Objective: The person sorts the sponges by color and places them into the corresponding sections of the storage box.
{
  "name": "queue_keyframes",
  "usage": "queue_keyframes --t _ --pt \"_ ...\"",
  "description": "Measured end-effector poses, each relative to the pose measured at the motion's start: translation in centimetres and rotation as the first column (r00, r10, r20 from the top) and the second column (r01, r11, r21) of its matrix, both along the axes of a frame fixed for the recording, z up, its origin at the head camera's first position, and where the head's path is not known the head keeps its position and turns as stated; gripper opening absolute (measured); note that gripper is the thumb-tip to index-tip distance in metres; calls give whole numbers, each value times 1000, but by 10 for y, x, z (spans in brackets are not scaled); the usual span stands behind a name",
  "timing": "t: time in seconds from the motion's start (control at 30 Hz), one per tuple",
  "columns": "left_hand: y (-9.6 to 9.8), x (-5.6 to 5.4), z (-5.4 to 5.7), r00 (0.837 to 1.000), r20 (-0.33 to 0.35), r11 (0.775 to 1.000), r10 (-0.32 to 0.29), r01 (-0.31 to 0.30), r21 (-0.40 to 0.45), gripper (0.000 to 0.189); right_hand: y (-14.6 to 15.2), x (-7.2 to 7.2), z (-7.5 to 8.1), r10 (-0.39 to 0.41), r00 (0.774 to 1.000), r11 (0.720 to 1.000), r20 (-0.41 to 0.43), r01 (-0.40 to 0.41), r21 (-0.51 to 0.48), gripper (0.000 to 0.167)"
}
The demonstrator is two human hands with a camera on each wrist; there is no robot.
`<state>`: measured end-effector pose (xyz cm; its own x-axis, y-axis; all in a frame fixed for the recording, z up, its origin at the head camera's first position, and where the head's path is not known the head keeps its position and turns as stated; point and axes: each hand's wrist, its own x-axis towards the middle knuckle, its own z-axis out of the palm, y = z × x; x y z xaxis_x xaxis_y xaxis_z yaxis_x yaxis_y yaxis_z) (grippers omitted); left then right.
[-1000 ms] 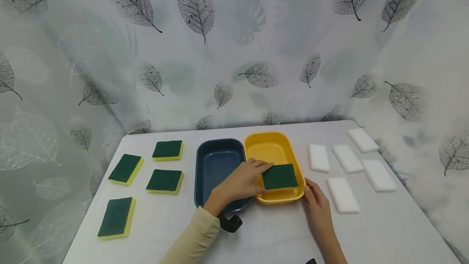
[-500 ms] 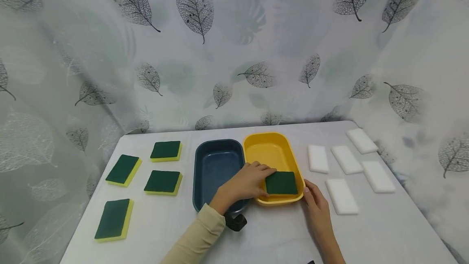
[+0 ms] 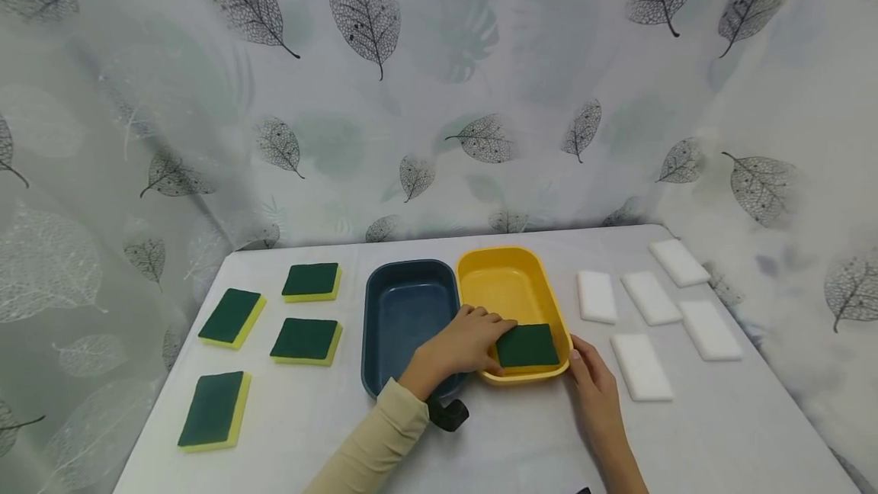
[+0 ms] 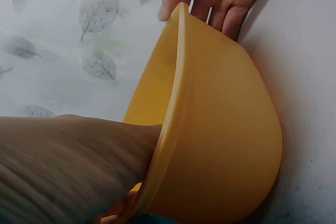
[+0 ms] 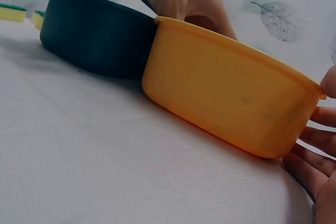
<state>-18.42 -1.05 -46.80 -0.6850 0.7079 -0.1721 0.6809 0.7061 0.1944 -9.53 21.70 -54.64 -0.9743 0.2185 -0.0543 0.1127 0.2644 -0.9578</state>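
In the head view, my left hand (image 3: pixel 466 341) reaches down into the yellow plastic tub (image 3: pixel 504 280). Its thumb and fingers pinch the left end of a scouring sponge (image 3: pixel 527 346), dark green side up, at the tub's near end. The left wrist view shows the hand going over the tub's rim, with the sponge hidden behind the wall. My right hand (image 3: pixel 595 383) grips the tub's near right corner. In the right wrist view its thumb lies at the rim and its fingers (image 5: pixel 321 139) rest against the outer wall.
A dark blue tub (image 3: pixel 405 319) stands against the yellow one's left side, under my left forearm. Several green-and-yellow sponges, one nearest the front (image 3: pixel 214 410), lie at the left. Several white sponge blocks (image 3: pixel 641 366) lie at the right. A leaf-print curtain (image 3: pixel 439 97) hangs behind the table.
My left hand has lowered the sponge toward the near end of the yellow tub, mostly between the first two frames. The right hand stays on the tub's corner.
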Motion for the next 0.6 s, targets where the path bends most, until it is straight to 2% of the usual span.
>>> queue_keyframes --t 0.3,0.6 --pt "0 2 3 1000 18 1000 7 -8 8 74 -1 0 3 8 1000 1000 6 -8 -7 56" --pt "2 2 2 1000 4 998 15 -16 61 58 0 1 3 13 1000 1000 -27 -14 -25 53"
